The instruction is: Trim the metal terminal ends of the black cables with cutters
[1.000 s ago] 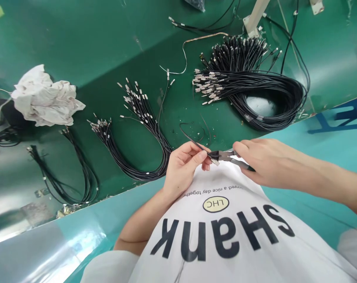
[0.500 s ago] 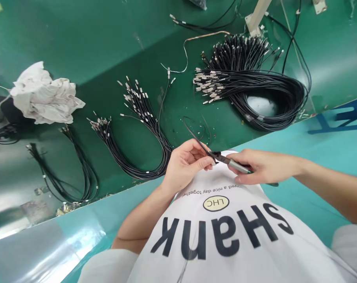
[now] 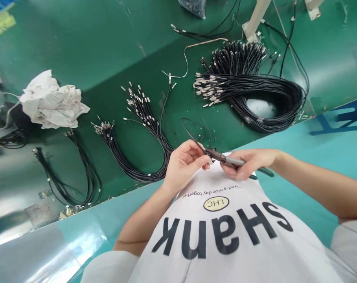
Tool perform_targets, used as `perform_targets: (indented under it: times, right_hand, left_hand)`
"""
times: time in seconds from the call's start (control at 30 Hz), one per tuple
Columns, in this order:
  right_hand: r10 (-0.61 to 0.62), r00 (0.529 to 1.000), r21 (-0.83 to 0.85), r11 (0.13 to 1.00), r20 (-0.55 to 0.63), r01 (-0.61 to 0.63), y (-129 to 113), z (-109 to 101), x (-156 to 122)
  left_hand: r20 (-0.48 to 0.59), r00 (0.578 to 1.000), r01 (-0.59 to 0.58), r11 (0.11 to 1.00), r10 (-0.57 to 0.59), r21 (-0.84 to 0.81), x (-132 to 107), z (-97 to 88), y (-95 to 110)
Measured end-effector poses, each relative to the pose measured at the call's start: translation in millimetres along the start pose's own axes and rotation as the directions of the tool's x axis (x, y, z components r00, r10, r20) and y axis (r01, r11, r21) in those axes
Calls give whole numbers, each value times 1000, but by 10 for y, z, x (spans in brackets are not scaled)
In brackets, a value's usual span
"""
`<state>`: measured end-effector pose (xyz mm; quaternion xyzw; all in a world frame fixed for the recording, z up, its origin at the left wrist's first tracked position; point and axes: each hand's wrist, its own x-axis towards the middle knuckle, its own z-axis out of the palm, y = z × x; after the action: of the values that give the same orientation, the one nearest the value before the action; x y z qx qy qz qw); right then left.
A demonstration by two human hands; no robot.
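Near my body, at the bench's front edge, my left hand (image 3: 188, 163) pinches a thin black cable (image 3: 191, 136) close to its end, where a small pale piece shows by the thumb. The rest of that cable curves back over the green bench top. My right hand (image 3: 249, 162) is wrapped round a pair of pliers (image 3: 230, 160) with grey metal and dark green handles. Their dark jaws meet the cable right beside my left fingertips. Whether the jaws are fully closed on it is too small to tell.
Bundled black cables with pale tips (image 3: 138, 157) lie left of my hands, a thinner bundle (image 3: 88, 188) farther left. A large coiled bundle (image 3: 273, 84) is at the right, by a metal post (image 3: 256, 19). A white crumpled cloth (image 3: 53, 100) sits at the left.
The pliers have shifted slightly left and turned in my right hand, and their green handles now show spread apart. My left hand keeps its pinch on the cable. The view has tilted slightly.
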<state>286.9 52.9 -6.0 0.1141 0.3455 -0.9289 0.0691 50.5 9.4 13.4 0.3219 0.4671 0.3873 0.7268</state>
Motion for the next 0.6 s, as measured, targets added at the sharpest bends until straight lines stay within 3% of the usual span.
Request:
perform_targets:
  times: [0.07,0.17,0.27,0.43,0.6]
  right_hand:
    - [-11,962,-437,892,-272,-114,-175,123,-100]
    - [-56,873,-705,616,-484,-352,-310,294,-202]
    - [-62,833,-744,491,-549,-454,-309,378,-219]
    - [-33,812,-738,440,-583,-512,-294,414,-182]
    - [-77,745,-710,380,-663,-592,-299,491,-157]
  left_hand:
    - [-39,999,10,1000,-9,24,-20,16,2]
    - [-72,997,21,1000,-20,18,-36,50,-18]
    - [-93,996,3,1000,-4,-10,-37,74,-50]
    - [-111,994,-26,1000,25,-4,-44,80,-60]
    - [-147,989,30,997,-18,78,-41,80,7]
